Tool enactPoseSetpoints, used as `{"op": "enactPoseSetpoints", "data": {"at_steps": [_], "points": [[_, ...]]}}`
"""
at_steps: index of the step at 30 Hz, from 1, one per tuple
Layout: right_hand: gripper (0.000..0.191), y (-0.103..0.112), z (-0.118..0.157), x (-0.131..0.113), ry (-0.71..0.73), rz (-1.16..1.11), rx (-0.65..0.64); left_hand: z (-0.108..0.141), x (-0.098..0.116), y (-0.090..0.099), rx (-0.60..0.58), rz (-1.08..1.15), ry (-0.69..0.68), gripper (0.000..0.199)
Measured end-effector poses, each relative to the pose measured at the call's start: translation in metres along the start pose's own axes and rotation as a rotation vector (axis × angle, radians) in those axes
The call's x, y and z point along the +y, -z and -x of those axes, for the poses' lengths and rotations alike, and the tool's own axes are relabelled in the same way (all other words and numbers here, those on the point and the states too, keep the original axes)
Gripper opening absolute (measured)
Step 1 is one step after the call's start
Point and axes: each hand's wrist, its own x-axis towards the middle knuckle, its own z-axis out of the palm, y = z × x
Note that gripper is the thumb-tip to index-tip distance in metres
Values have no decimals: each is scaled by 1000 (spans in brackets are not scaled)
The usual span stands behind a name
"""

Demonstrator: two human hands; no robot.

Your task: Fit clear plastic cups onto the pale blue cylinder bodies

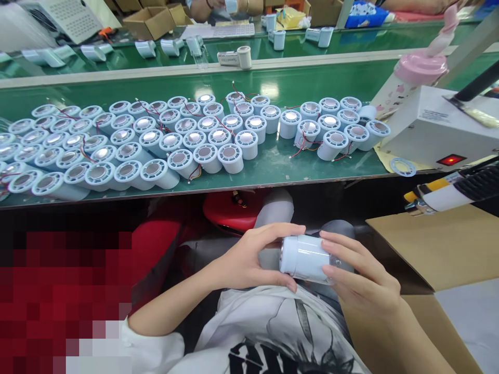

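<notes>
Above my lap, a light-blue plastic cylinder lies on its side between my two hands. My left hand curves around its left end, index finger along the top and thumb below. My right hand grips the other end, where a clear part partly shows behind the fingers. Ahead of both hands, many similar light-blue cylinders crowd the green belt, their round slotted ends facing up. Thin red and black wires trail from several of them.
A grey machine with a lit red switch stands at right, a light-blue ring before it. Behind it is a pink-lidded bottle. An electric screwdriver juts in above an open cardboard box. Across the belt, a person's hands show.
</notes>
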Motion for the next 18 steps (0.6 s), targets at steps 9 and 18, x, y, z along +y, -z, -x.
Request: {"op": "enactPoseSetpoints", "data": {"at_steps": [9, 18], "points": [[69, 2, -8, -7, -98, -54, -6, 5, 0, -4, 22, 9, -75, 70], [70, 0, -7, -8, -59, -107, 58, 4, -4, -5, 79, -115, -337, 52]]}}
